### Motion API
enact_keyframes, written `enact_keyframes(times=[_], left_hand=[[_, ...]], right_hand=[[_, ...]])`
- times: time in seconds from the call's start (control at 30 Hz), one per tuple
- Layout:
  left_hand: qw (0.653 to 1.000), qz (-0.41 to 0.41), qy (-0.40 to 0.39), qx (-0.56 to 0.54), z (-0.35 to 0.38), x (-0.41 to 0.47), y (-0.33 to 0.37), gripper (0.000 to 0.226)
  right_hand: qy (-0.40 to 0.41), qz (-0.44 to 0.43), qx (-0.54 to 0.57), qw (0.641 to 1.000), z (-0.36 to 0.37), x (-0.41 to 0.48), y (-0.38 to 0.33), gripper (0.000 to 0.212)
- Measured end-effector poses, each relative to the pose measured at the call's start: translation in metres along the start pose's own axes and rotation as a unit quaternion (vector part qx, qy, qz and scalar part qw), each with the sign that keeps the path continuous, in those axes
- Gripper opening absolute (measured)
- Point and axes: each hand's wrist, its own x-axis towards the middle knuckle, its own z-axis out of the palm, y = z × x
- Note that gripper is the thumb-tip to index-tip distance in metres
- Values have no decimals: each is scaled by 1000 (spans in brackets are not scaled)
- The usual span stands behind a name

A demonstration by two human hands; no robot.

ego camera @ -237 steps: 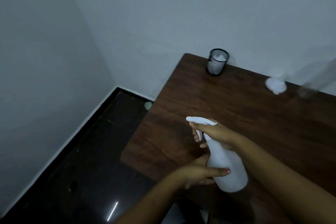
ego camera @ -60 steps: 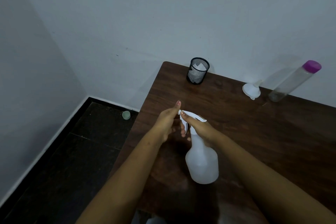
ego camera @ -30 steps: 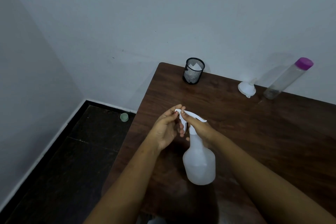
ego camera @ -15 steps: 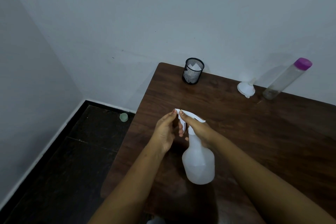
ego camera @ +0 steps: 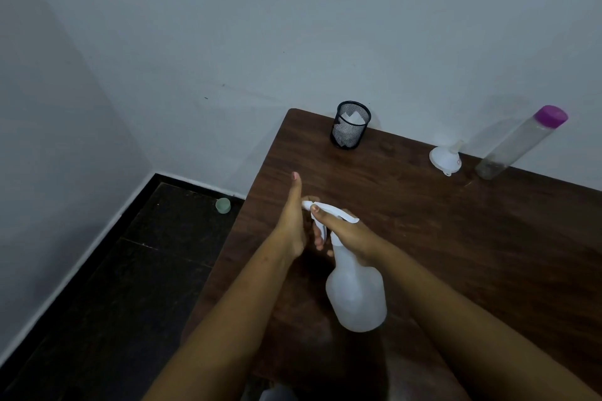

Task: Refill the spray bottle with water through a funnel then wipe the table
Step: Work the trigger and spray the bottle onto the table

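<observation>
- spray bottle (ego camera: 356,296) showing translucent white body, opaque white trigger head
- surface (ego camera: 456,238) showing dark brown wood-grain pattern
- mesh cup (ego camera: 350,125) looking black, fine grid pattern, white paper showing through
- funnel (ego camera: 445,158) appearing white
- tall bottle (ego camera: 514,145) looking clear, with purple cap
- floor (ego camera: 114,286) showing near-black tiles, thin pale grout lines
- small cap (ego camera: 223,205) on floor looking pale green
- walls (ego camera: 228,26) appearing plain pale grey-blue
- skirting (ego camera: 143,192) running black with white edge

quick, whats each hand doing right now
Left hand: open, fingers straight, palm at the spray bottle's nozzle, gripping nothing.
Right hand: closed around the spray bottle's trigger head and neck.
</observation>
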Motion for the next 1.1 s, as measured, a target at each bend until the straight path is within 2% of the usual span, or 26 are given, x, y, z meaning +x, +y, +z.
enact_keyframes(times=[0.1, 0.2, 0.27, 0.33, 0.4, 0.47, 0.53, 0.63, 0.73, 0.8, 0.87, 1.03, 1.1], left_hand=[[999, 1, -15, -51, -7, 0, -15, 96], [999, 1, -23, -38, -14, -3, -34, 85], [998, 5, -64, -24, -13, -8, -53, 78], [993, 21, -107, -33, -7, -14, -73, 67], [993, 38, -107, -22, 1, -19, -88, 60], [993, 51, -101, 24, 4, -21, -97, 65], [987, 66, -128, 77, 2, -22, -99, 67], [967, 79, -179, 163, 0, -22, -99, 72], [962, 95, -166, 194, 5, -24, -97, 87], [965, 92, -159, 188, 7, -24, -97, 88], [966, 90, -158, 186, 7, -25, -99, 86], [966, 102, -146, 185, 10, -25, -99, 83], [967, 104, -146, 181, 11, -24, -98, 77]], right_hand=[[12, 7, 16, 1000, -2, 0, -1, 29], [46, 19, -14, 999, -2, 4, 0, 38], [71, 27, -31, 997, -1, 7, 0, 48], [93, 36, -19, 995, -1, 9, -2, 42], [115, 45, -25, 992, 2, 12, -3, 36], [133, 60, -31, 989, 6, 17, -4, 45], [135, 82, -37, 987, 9, 21, -5, 54], [139, 79, -55, 986, 10, 23, -5, 55], [177, 75, -75, 978, 13, 23, -3, 54], [188, 84, -81, 975, 15, 23, -3, 52], [182, 93, -82, 975, 14, 23, -2, 51], [91, 67, -69, 991, 7, 21, -6, 50], [117, 59, -82, 988, 7, 23, -6, 50]])
